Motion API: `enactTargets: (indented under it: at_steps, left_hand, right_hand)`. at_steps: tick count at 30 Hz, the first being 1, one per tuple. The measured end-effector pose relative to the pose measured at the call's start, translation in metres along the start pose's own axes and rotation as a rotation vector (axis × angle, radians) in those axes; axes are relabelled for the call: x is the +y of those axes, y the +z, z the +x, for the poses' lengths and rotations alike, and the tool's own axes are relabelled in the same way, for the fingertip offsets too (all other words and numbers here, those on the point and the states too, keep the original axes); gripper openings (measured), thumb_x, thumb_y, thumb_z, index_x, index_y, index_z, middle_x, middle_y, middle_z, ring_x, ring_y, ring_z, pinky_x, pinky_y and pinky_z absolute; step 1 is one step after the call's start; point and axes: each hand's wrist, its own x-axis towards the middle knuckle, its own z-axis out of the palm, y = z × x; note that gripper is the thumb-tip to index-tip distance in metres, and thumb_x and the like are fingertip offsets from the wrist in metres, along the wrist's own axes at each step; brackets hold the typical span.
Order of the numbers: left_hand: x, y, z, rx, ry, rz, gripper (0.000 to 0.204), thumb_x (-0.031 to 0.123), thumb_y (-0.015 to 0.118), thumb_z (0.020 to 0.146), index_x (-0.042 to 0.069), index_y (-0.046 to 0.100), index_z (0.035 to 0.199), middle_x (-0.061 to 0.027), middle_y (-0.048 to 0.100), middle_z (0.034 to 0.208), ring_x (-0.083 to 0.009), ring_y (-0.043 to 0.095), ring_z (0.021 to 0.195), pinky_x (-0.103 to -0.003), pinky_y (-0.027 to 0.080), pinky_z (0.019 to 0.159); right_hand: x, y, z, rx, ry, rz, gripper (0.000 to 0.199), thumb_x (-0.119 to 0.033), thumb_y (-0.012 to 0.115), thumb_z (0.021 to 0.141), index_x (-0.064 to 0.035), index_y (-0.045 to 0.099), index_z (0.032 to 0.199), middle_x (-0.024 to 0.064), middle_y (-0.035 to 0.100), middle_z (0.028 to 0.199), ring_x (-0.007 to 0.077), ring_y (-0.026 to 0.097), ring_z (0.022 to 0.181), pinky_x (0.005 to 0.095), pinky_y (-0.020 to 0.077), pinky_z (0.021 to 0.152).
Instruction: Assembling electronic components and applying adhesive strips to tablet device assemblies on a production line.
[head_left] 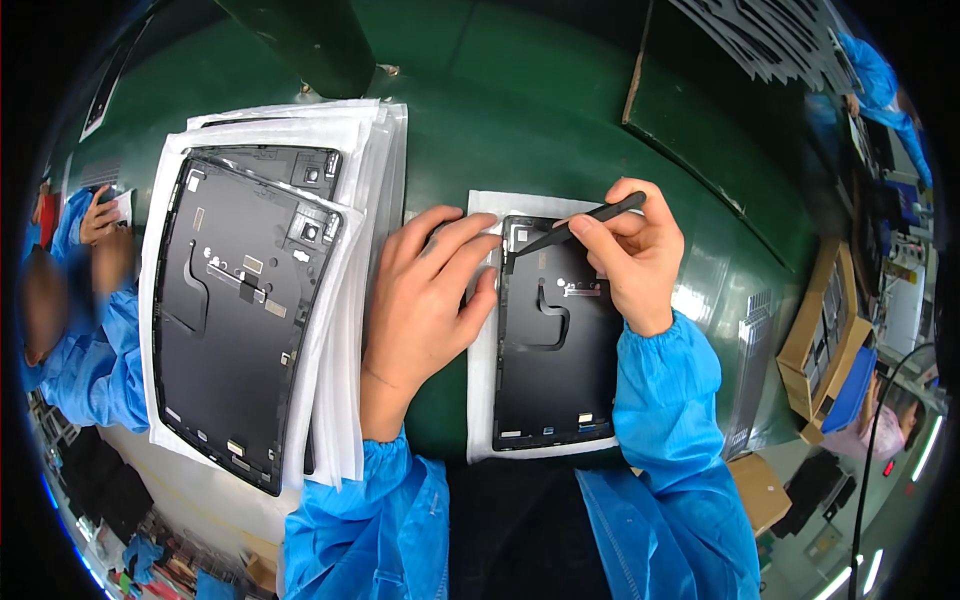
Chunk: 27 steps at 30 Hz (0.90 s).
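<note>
A black tablet back cover lies inside up on a white foam sheet in front of me. My right hand pinches a black spudger, its narrow tip at the cover's upper left corner, beside a small white square. My left hand lies along the cover's left edge, fingers spread, with its fingertips at the rim and nothing gripped. To its left rises a stack of similar covers with white foam sheets between them; the top cover sits slightly askew.
The green table carries a raised dark green panel at the back right. A cardboard box with dark pieces stands at right, past a slotted strip. Blue-sleeved co-workers are at far left and upper right.
</note>
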Motion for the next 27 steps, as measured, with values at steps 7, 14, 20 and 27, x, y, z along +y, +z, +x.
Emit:
enactTargets:
  at_steps: [7, 14, 20, 27]
  left_hand:
    - [-0.0029, 0.0069, -0.0022, 0.040, 0.038, -0.017, 0.028, 0.002, 0.072, 0.073, 0.002, 0.069, 0.101, -0.0044, 0.064, 0.117, -0.0298, 0.057, 0.108, -0.041, 0.049, 0.088]
    - [-0.0037, 0.0080, -0.0025, 0.032, 0.006, -0.034, 0.027, 0.002, 0.073, 0.072, 0.003, 0.068, 0.098, -0.0041, 0.065, 0.110, -0.0298, 0.058, 0.105, -0.041, 0.049, 0.085]
    - [-0.0013, 0.0067, 0.0003, 0.037, 0.005, -0.056, 0.019, 0.001, 0.073, 0.070, 0.006, 0.065, 0.087, -0.0038, 0.066, 0.109, -0.0302, 0.058, 0.105, -0.042, 0.049, 0.085]
    - [-0.0013, 0.0059, -0.0004, 0.027, 0.002, -0.048, 0.019, 0.001, 0.073, 0.070, 0.007, 0.064, 0.085, -0.0033, 0.066, 0.108, -0.0307, 0.058, 0.105, -0.043, 0.049, 0.086]
  right_hand:
    - [-0.0002, 0.0003, -0.0001, 0.012, 0.017, -0.048, 0.032, 0.004, 0.073, 0.085, -0.0024, 0.051, 0.108, 0.0114, 0.072, 0.075, 0.0102, 0.067, 0.066, 0.0197, 0.0481, 0.051]
    - [0.0031, 0.0019, 0.0012, 0.013, -0.001, -0.077, 0.032, 0.004, 0.073, 0.086, -0.0018, 0.051, 0.107, 0.0107, 0.071, 0.073, 0.0089, 0.066, 0.064, 0.0193, 0.0463, 0.050]
    - [0.0001, 0.0025, 0.0020, 0.038, 0.007, -0.074, 0.031, 0.004, 0.073, 0.086, -0.0017, 0.051, 0.107, 0.0101, 0.071, 0.072, 0.0092, 0.066, 0.064, 0.0196, 0.0476, 0.050]
    - [-0.0002, 0.0045, 0.0025, 0.040, 0.016, -0.097, 0.031, 0.003, 0.073, 0.086, -0.0016, 0.051, 0.107, 0.0094, 0.071, 0.071, 0.0081, 0.066, 0.064, 0.0191, 0.0475, 0.050]
